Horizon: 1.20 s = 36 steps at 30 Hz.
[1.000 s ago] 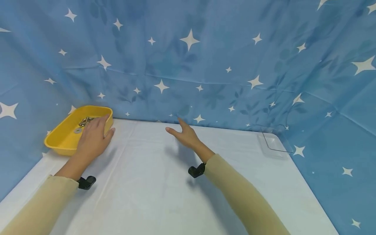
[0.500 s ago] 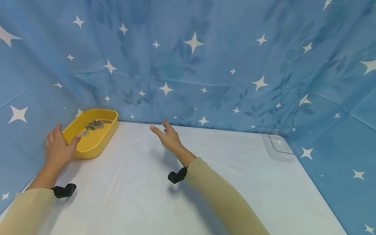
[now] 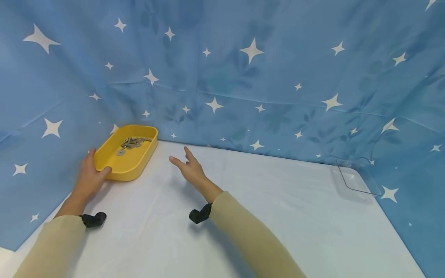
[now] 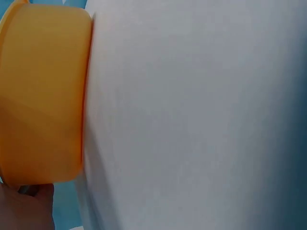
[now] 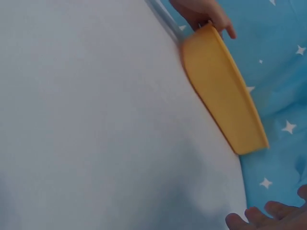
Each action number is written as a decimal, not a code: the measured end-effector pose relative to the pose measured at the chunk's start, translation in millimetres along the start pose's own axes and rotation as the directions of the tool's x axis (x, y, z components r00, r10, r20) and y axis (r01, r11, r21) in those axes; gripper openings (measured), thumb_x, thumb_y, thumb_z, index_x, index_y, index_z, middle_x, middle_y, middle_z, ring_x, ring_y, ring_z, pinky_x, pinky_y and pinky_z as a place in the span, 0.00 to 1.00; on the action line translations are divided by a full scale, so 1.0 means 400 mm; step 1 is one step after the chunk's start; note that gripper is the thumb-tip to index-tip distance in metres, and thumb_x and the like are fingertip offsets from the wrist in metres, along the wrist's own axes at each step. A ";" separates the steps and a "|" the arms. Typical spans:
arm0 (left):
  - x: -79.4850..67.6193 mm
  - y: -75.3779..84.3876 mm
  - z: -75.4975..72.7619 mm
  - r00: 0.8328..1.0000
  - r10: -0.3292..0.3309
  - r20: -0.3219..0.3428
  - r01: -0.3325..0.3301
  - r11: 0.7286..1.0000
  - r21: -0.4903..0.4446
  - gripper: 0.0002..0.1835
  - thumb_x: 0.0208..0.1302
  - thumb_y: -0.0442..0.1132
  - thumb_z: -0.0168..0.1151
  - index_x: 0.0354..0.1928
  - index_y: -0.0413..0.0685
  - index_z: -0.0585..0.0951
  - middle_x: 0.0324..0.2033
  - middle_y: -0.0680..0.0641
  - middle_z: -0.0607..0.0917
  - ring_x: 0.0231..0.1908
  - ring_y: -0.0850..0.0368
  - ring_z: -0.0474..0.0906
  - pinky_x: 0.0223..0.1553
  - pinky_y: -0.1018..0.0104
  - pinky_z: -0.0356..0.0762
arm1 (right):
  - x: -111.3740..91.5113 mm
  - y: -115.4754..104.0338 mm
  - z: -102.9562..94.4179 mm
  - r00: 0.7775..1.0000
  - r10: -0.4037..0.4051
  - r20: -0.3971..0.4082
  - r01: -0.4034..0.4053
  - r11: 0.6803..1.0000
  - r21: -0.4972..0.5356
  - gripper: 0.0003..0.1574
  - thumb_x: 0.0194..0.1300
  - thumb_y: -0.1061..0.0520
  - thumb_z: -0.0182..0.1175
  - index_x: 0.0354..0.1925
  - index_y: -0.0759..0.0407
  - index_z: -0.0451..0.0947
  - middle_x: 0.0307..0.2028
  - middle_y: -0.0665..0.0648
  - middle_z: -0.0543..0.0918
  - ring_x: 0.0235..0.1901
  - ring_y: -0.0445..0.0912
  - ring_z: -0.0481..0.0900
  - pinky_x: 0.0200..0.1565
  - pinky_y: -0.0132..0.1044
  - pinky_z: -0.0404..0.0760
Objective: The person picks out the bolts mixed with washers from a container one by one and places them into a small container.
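In the head view, a yellow plastic tray (image 3: 130,168) stands at the back left of the white table. Inside it lie several small metal screws (image 3: 133,143) in a pile and a grey washer (image 3: 120,152). My left hand (image 3: 88,179) grips the tray's near left corner, thumb on the rim and fingers along the outer side. The left wrist view shows the tray's orange-looking side wall (image 4: 43,96). My right hand (image 3: 191,168) hovers over the table to the right of the tray, apart from it, fingers extended and holding nothing.
A clear plastic container (image 3: 354,181) stands at the table's far right corner. Blue curtain (image 3: 222,77) with white stars borders the table at the back and on both sides. White cloth (image 3: 260,204) covers the tabletop.
My left hand has moved from over the tray to its near left corner and taken hold. The tray's near end seems swung slightly right. My right hand has shifted left; the head view turned left.
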State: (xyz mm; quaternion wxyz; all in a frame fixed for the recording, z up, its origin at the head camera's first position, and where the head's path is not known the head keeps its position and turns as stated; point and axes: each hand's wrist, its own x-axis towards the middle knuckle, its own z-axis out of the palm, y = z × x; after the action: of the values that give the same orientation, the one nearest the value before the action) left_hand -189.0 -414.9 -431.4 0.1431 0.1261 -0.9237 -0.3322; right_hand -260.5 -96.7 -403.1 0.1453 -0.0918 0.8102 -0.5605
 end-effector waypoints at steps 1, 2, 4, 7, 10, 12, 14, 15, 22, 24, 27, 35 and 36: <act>0.003 0.002 0.001 1.000 0.001 0.008 0.000 1.000 -0.013 0.48 0.68 0.43 0.48 0.79 0.36 0.34 0.77 0.24 0.42 0.74 0.23 0.45 0.74 0.27 0.45 | 0.001 0.002 0.010 1.000 0.000 0.007 0.000 1.000 -0.010 0.55 0.65 0.27 0.57 0.81 0.39 0.49 0.79 0.55 0.60 0.76 0.56 0.62 0.73 0.56 0.66; 0.006 0.004 0.002 1.000 0.002 0.012 -0.002 1.000 -0.022 0.48 0.67 0.42 0.49 0.79 0.35 0.34 0.77 0.23 0.42 0.73 0.22 0.46 0.74 0.27 0.45 | 0.001 0.003 0.020 1.000 -0.005 0.012 0.005 1.000 -0.019 0.54 0.65 0.27 0.57 0.81 0.39 0.49 0.79 0.55 0.60 0.76 0.56 0.62 0.73 0.55 0.66; 0.010 0.005 0.001 1.000 0.001 0.018 -0.001 1.000 -0.016 0.49 0.66 0.42 0.49 0.79 0.35 0.34 0.76 0.23 0.42 0.72 0.22 0.47 0.73 0.27 0.47 | 0.001 0.005 0.041 1.000 -0.017 0.022 0.018 0.999 -0.045 0.54 0.66 0.27 0.57 0.81 0.38 0.49 0.78 0.54 0.61 0.76 0.55 0.63 0.74 0.54 0.66; 0.012 0.011 0.002 0.999 0.006 0.031 -0.006 1.000 0.007 0.49 0.66 0.41 0.50 0.79 0.35 0.35 0.75 0.22 0.45 0.68 0.23 0.51 0.70 0.25 0.51 | 0.002 0.005 0.071 0.998 -0.041 0.039 0.045 0.995 -0.093 0.52 0.66 0.28 0.57 0.80 0.36 0.50 0.78 0.52 0.62 0.76 0.53 0.63 0.74 0.52 0.66; 0.013 0.016 0.006 0.998 0.030 0.047 -0.031 0.999 0.034 0.49 0.66 0.42 0.50 0.80 0.36 0.35 0.74 0.20 0.48 0.63 0.25 0.54 0.64 0.25 0.58 | 0.004 0.006 0.101 0.995 -0.068 0.070 0.077 0.988 -0.132 0.52 0.65 0.28 0.56 0.80 0.34 0.49 0.78 0.51 0.61 0.77 0.51 0.61 0.75 0.51 0.64; 0.009 0.024 0.014 0.997 0.047 0.061 -0.049 0.998 0.030 0.49 0.65 0.42 0.50 0.80 0.39 0.34 0.73 0.20 0.49 0.59 0.27 0.56 0.59 0.27 0.61 | 0.005 0.008 0.120 0.994 -0.079 0.080 0.090 0.985 -0.148 0.54 0.65 0.27 0.56 0.81 0.34 0.47 0.78 0.51 0.61 0.78 0.50 0.60 0.76 0.50 0.63; 0.004 0.035 0.028 0.995 0.061 0.076 -0.062 0.998 0.023 0.50 0.65 0.43 0.50 0.80 0.42 0.32 0.72 0.19 0.49 0.57 0.27 0.59 0.55 0.29 0.63 | 0.006 0.009 0.138 0.994 -0.084 0.076 0.097 0.980 -0.175 0.57 0.64 0.25 0.55 0.81 0.36 0.44 0.78 0.52 0.61 0.78 0.49 0.60 0.76 0.49 0.63; 0.000 0.043 0.036 0.994 0.065 0.084 -0.067 0.998 0.019 0.51 0.65 0.42 0.50 0.80 0.43 0.31 0.71 0.19 0.50 0.56 0.28 0.60 0.54 0.31 0.64 | 0.006 0.010 0.145 0.994 -0.085 0.068 0.096 0.978 -0.186 0.58 0.64 0.24 0.55 0.82 0.37 0.42 0.78 0.52 0.61 0.78 0.49 0.60 0.76 0.49 0.63; -0.017 0.114 0.092 0.983 0.119 0.143 -0.121 0.993 0.005 0.52 0.65 0.43 0.50 0.80 0.46 0.29 0.70 0.22 0.52 0.57 0.30 0.65 0.60 0.33 0.66 | 0.013 0.015 0.159 0.988 -0.128 -0.085 0.110 0.975 -0.192 0.61 0.66 0.30 0.57 0.83 0.45 0.37 0.79 0.53 0.59 0.77 0.49 0.60 0.76 0.47 0.62; -0.018 0.128 0.100 0.978 0.134 0.159 -0.136 0.991 0.001 0.51 0.66 0.44 0.51 0.81 0.46 0.30 0.70 0.22 0.53 0.59 0.29 0.65 0.62 0.32 0.65 | 0.021 0.023 0.155 0.984 -0.135 -0.117 0.105 0.967 -0.234 0.58 0.67 0.36 0.57 0.83 0.45 0.38 0.79 0.53 0.60 0.76 0.49 0.63 0.75 0.46 0.65; -0.016 0.138 0.104 0.975 0.122 0.183 -0.123 0.992 -0.004 0.49 0.71 0.50 0.51 0.81 0.46 0.33 0.71 0.22 0.55 0.65 0.26 0.63 0.67 0.30 0.61 | 0.030 0.038 0.150 0.980 -0.145 -0.137 0.098 0.947 -0.306 0.57 0.64 0.42 0.56 0.82 0.45 0.40 0.77 0.54 0.63 0.72 0.50 0.69 0.70 0.46 0.71; 0.040 0.127 0.078 0.949 0.058 0.310 -0.059 0.998 -0.005 0.45 0.74 0.63 0.47 0.82 0.49 0.46 0.78 0.30 0.53 0.76 0.25 0.48 0.73 0.28 0.49 | 0.021 0.059 0.145 0.973 -0.208 -0.098 0.169 0.937 -0.305 0.57 0.61 0.43 0.54 0.82 0.49 0.43 0.77 0.57 0.63 0.73 0.50 0.68 0.71 0.47 0.71; 0.046 0.127 0.073 0.945 0.053 0.321 -0.055 0.998 -0.002 0.45 0.74 0.63 0.47 0.82 0.49 0.47 0.78 0.30 0.52 0.76 0.26 0.47 0.73 0.28 0.48 | 0.019 0.061 0.148 0.972 -0.218 -0.093 0.182 0.938 -0.296 0.56 0.61 0.44 0.54 0.82 0.50 0.43 0.77 0.57 0.63 0.73 0.51 0.67 0.71 0.48 0.70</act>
State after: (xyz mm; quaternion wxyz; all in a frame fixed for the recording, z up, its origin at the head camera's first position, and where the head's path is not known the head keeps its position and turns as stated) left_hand -223.2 -366.0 -416.5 -0.0005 0.0453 -0.9390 -0.3410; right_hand -247.2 -142.5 -446.4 0.0219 -0.1585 0.8764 -0.4541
